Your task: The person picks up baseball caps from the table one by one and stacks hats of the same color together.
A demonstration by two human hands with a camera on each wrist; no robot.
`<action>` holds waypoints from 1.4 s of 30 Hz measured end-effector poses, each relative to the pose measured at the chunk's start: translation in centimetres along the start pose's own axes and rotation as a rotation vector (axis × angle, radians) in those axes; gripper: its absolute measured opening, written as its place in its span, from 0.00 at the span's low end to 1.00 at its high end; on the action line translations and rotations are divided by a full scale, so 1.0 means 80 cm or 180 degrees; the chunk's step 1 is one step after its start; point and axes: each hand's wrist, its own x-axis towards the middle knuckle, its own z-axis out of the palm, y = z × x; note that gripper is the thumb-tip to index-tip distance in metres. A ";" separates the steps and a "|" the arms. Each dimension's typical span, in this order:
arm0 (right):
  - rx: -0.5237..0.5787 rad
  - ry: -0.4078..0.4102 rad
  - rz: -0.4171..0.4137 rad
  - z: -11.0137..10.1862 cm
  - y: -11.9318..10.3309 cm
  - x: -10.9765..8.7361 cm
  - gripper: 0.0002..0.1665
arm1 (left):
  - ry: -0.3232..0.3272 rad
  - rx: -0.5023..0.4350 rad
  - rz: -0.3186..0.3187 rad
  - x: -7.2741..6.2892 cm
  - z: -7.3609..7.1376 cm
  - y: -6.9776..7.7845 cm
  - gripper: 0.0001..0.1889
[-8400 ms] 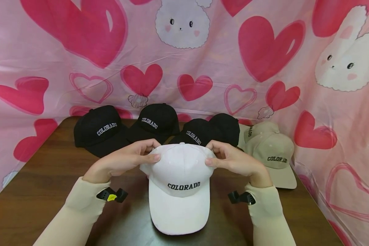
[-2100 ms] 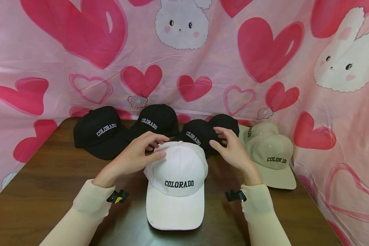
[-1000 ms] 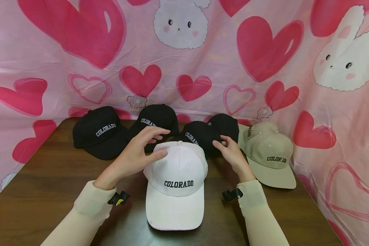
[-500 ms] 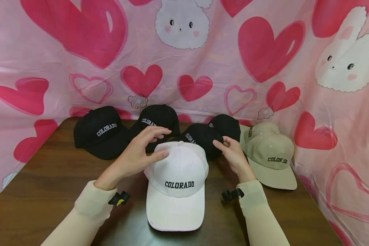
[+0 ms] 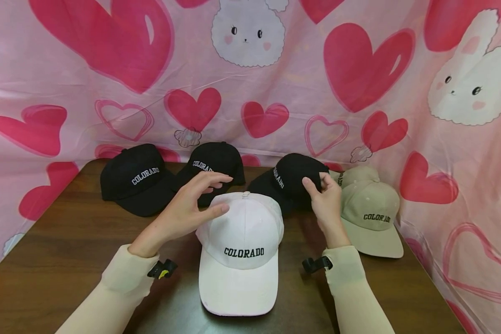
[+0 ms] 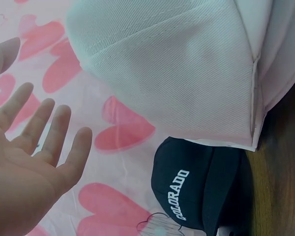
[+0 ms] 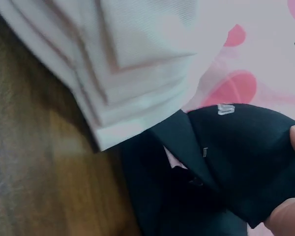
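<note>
Front and middle stands a white baseball cap (image 5: 244, 250) lettered COLORADO, its brim towards me; the right wrist view shows several white layers (image 7: 137, 64) nested at its edge. My left hand (image 5: 188, 204) hovers at its upper left, fingers spread and holding nothing; the left wrist view shows the open palm (image 6: 34, 162) apart from the cap. Behind it to the right, my right hand (image 5: 327, 204) pinches a black baseball cap (image 5: 298, 178) by its rear right side, between thumb and fingers. This cap is tilted, brim to the left, and mostly hides another black cap behind it.
Two more black caps (image 5: 135, 178) (image 5: 215, 160) sit at the back left of the brown wooden table (image 5: 67, 260). Beige caps (image 5: 369, 208) stand at the back right, close beside my right hand. A pink heart-patterned cloth (image 5: 250, 83) hangs behind the table.
Both hands have let go of the white cap. My right hand has reached back, taken hold of the front black cap and shifted it rightward over the one behind. The left hand stays near the white cap.
</note>
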 end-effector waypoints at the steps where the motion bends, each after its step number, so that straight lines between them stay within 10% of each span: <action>1: 0.0042 0.0060 -0.0050 0.000 -0.004 0.000 0.18 | 0.0009 0.0006 -0.0001 0.000 0.000 0.000 0.31; 16: 0.1321 0.0384 -0.0624 -0.012 -0.077 -0.009 0.08 | 0.0287 0.0037 -0.0072 -0.001 -0.010 -0.004 0.27; 28: 0.2359 -0.0979 -0.0543 -0.018 -0.112 -0.030 0.08 | 0.0415 -0.0281 -0.0378 -0.002 -0.024 -0.006 0.22; 42: 0.2094 -0.2502 -0.0647 0.002 -0.113 -0.053 0.05 | 0.0050 -0.0531 -0.0311 -0.005 -0.029 -0.003 0.26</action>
